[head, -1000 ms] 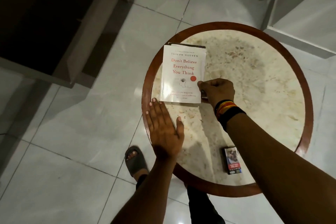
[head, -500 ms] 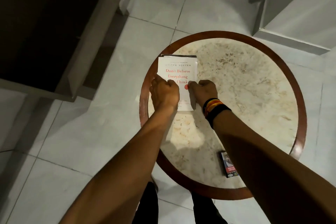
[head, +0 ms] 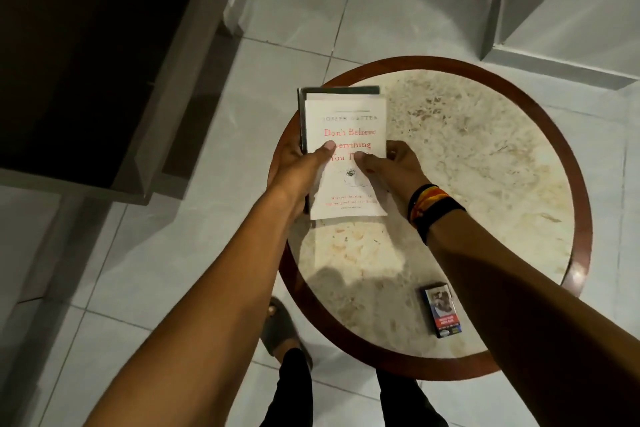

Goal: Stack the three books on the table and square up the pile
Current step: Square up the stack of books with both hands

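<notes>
A pile of books sits at the left edge of the round table (head: pixel 485 156). On top lies a white book (head: pixel 346 114) with red title lettering. A darker book (head: pixel 337 91) pokes out beneath it along the far and left sides. A third book cannot be made out. My left hand (head: pixel 298 166) grips the pile's left side, thumb on the white cover. My right hand (head: pixel 394 166), with dark and coloured wristbands, grips the right side, thumb on the cover too.
A small printed box (head: pixel 441 310) lies on the table near its front edge, right of centre. The table has a dark wooden rim (head: pixel 585 218). A dark cabinet (head: pixel 86 62) stands to the left. My sandalled foot (head: pixel 280 333) rests on the pale tiled floor.
One second ago my left hand lay flat on the table below the books. It moved up and took the pile's left side. Both thumbs now press the cover, and the dark book shows more.
</notes>
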